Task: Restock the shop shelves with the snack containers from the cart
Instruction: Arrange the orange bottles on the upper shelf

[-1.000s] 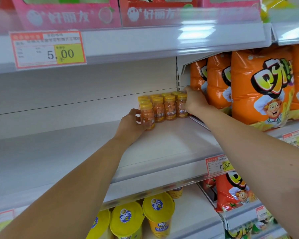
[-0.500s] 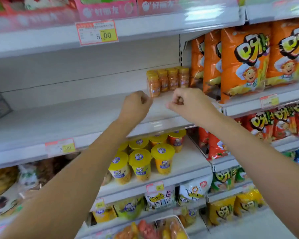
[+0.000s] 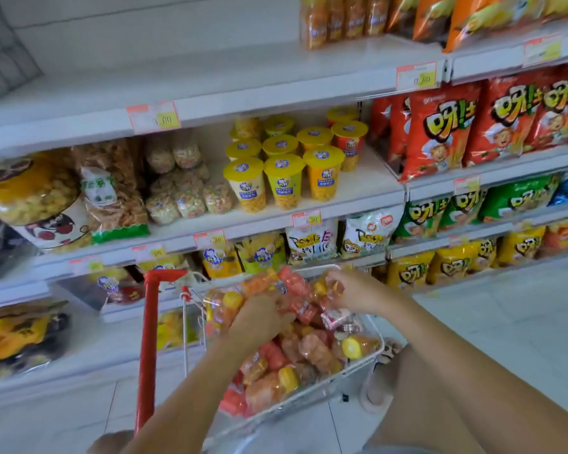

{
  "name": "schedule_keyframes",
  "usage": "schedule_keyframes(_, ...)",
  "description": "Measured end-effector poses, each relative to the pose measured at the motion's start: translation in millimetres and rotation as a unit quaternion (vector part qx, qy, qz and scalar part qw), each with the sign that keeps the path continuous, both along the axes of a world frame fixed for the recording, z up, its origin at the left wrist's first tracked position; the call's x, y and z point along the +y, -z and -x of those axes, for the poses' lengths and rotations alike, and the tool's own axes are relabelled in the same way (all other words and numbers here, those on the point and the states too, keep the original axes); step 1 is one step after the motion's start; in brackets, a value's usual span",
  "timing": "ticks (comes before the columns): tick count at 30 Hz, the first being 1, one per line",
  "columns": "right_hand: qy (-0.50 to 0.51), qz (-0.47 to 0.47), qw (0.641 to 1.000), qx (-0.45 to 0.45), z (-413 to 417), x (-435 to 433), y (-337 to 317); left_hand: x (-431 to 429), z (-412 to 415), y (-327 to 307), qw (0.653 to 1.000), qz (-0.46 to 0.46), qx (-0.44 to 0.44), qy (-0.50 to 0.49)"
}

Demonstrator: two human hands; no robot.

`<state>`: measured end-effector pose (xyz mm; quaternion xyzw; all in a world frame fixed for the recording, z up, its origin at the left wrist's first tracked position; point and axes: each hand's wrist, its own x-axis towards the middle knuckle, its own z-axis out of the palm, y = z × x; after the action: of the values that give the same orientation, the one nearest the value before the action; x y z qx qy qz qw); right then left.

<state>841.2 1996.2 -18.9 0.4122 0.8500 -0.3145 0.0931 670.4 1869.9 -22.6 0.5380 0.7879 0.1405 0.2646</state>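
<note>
Both hands reach into the white wire cart [image 3: 368,365] with its red handle post [image 3: 148,348], heaped with too many clear snack containers [image 3: 312,348] to count. The left hand [image 3: 259,319] and right hand [image 3: 358,290] each close on wrapped containers. Four orange bottles [image 3: 341,18] stand on the white shelf [image 3: 210,77] above the pale tiled floor [image 3: 505,322].

Cart [image 3: 373,329]: on the floor in front of the shelves, filled with snack containers [image 3: 312,352].
Hands: left hand [image 3: 259,317] and right hand [image 3: 358,291] both inside the cart, among the containers.
Top shelf [image 3: 210,73]: small jars [image 3: 338,18] at its right end.
Shelf below: lidded cups [image 3: 284,180] right of bagged snacks [image 3: 181,188].
</note>
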Motion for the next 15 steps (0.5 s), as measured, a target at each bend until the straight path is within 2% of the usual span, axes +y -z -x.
schedule_keyframes(4, -0.048, 0.051, 0.997, -0.009, 1.7, -44.7, 65.5, -43.9, -10.2, 55.7, 0.992, 0.095, -0.026, 0.082)
schedule_keyframes(8, -0.024, 0.051, 0.998, 0.032, 3.1, -70.1, 97.5, -65.7, -18.4, 65.3, 0.991, 0.083, -0.022, 0.100)
schedule_keyframes(12, -0.020, 0.033, 0.997, 0.066, 6.1, -73.8, 98.1, -70.7, -17.7, 62.1, 0.993, 0.082, -0.011, 0.089)
schedule_keyframes(15, 0.039, 0.058, 0.989, 0.134, 9.5, -68.0, 77.6, -74.7, -13.5, 56.0, 0.995, 0.073, -0.012, 0.061)
